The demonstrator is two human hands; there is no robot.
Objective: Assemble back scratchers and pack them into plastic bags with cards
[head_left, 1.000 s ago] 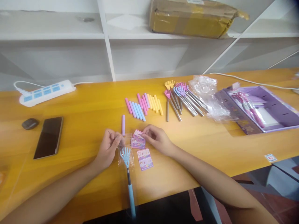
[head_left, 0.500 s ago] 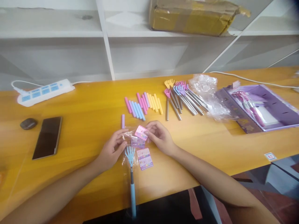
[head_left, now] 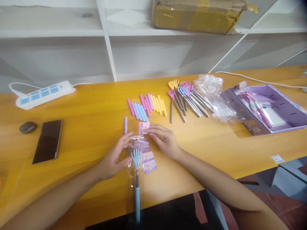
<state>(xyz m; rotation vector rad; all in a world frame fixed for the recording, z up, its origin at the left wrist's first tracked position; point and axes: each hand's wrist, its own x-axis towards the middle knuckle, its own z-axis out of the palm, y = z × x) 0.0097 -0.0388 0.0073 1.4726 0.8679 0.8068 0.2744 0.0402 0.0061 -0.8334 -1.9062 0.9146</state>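
A blue back scratcher (head_left: 137,198) with a hand-shaped head lies inside a clear plastic bag (head_left: 131,179), its handle pointing toward me. My left hand (head_left: 115,158) is at the bag's upper end, thumb and fingers apart, touching the film. Between the thumb and fingers of my right hand (head_left: 164,140) is a small pink printed card (head_left: 143,127), held above the bag's mouth. A purple printed card (head_left: 141,144) lies by the bag's top; whether it is inside the film I cannot tell. Another printed card (head_left: 149,163) rests just right of the scratcher's head.
Coloured handle sleeves (head_left: 144,107) lie in the middle, with one purple sleeve (head_left: 126,125) apart. Several metal-rod scratchers (head_left: 189,99), clear bags (head_left: 216,95) and a purple box (head_left: 256,126) are at right. A phone (head_left: 48,140), a dark case (head_left: 28,127) and a power strip (head_left: 45,94) are at left.
My right hand has moved the pink card slightly up and turned it more upright. My left thumb and fingers have spread apart. The scratcher's head has shifted slightly right.
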